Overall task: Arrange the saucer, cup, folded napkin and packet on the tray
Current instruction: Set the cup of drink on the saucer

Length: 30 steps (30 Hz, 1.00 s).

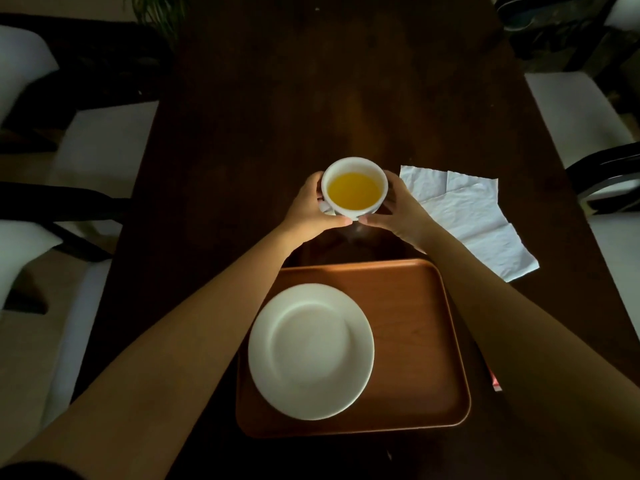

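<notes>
— Where's the cup?
— My left hand (pixel 308 211) and right hand (pixel 398 213) clasp the white ceramic cup of yellow liquid (pixel 354 187) mid-frame, above the brown wooden tray (pixel 415 306).
— And the saucer?
— The round white saucer (pixel 311 351) sits on the tray's left.

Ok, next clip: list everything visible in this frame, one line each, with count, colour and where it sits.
tray: one, orange-brown wood, on the table nearest the person
saucer: one, white, empty, on the left part of the tray
cup: one, white, holding yellow liquid, beyond the tray's far edge, held between both hands
napkin: one, white, creased and spread open, on the table right of the cup
packet: a small red-and-white edge, right of the tray, mostly hidden by the right forearm
table: one, dark brown, under everything
chairs: white seats, dark frames, along both sides
plant: green leaves, far left
left hand: on the cup's left side
right hand: on the cup's right side
</notes>
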Tool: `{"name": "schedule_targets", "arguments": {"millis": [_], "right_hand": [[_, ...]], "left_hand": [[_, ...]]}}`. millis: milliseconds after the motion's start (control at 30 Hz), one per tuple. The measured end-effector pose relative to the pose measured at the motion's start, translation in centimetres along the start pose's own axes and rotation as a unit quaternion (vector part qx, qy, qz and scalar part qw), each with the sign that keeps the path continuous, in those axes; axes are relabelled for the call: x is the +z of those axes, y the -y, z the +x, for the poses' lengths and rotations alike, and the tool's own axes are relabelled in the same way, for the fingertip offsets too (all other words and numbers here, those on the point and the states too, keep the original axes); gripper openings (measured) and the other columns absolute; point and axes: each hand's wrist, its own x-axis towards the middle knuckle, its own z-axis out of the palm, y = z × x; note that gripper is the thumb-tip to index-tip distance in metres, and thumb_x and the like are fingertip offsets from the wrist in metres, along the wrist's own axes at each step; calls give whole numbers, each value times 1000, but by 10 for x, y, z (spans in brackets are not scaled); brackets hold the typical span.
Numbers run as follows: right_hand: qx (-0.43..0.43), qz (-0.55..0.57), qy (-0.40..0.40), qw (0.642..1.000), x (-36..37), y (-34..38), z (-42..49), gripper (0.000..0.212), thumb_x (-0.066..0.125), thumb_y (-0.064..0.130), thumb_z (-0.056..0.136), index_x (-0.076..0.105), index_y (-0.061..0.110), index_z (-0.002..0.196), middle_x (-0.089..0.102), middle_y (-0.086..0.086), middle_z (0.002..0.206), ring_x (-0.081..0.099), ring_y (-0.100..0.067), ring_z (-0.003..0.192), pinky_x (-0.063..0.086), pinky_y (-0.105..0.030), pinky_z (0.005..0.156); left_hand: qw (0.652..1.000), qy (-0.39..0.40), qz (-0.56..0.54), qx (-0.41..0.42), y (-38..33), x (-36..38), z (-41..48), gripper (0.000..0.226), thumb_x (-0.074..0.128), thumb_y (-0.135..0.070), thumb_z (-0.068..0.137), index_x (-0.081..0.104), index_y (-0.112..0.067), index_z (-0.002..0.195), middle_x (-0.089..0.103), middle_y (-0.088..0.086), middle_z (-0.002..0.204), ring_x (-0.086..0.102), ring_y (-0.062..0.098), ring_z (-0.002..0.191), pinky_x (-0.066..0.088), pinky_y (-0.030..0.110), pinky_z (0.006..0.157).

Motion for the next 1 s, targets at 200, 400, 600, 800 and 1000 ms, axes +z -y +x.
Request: {"name": "schedule_targets", "arguments": {"millis": [200, 400, 600, 800, 1000], "right_hand": [[-4, -3, -29, 1000, 4, -3, -2, 81, 77, 3, 68, 31, 13, 133, 42, -6, 135, 47, -16, 122, 48, -18, 91], [-32, -52, -66, 996, 12, 8, -30, 85, 81, 10, 64, 29, 13, 132, 40, -11, 134, 48, -16, 118, 48, -23, 91], [-63, -47, -60, 995, 35, 20, -85, 85, 82, 11, 62, 31, 14, 130, 39, -8, 135, 47, -15, 121, 46, -26, 97], [-79, -51, -42, 995, 67, 12, -139, 86, 84, 12, 60, 32, 12, 128, 41, -9, 131, 44, 7, 115, 39, -5, 90], [-70, -4, -10, 998, 91, -4, -175, 84, 83, 24, 60, 32, 27, 127, 41, 6, 129, 45, 4, 117, 41, -8, 90]], "left_hand": [[1000, -13, 7, 16, 2, 1, -4, 88, 81, -14, 63, 31, -20, 134, 40, 6, 141, 41, 20, 128, 43, 39, 101], [997, -20, 23, 67, -4, -7, -37, 84, 81, -15, 62, 34, -19, 131, 44, 3, 136, 42, 16, 122, 44, 34, 96], [998, -20, 27, 61, -4, -11, -103, 88, 83, -21, 60, 31, -26, 132, 44, 0, 138, 41, 12, 125, 41, 29, 94], [998, -15, 25, 48, 12, -13, -168, 85, 84, -19, 60, 36, -21, 130, 47, -17, 127, 49, 1, 114, 48, 25, 92], [998, -7, -12, 54, 29, -12, -213, 83, 84, -24, 60, 36, -43, 125, 40, -32, 125, 44, -12, 116, 42, 4, 85]]}}
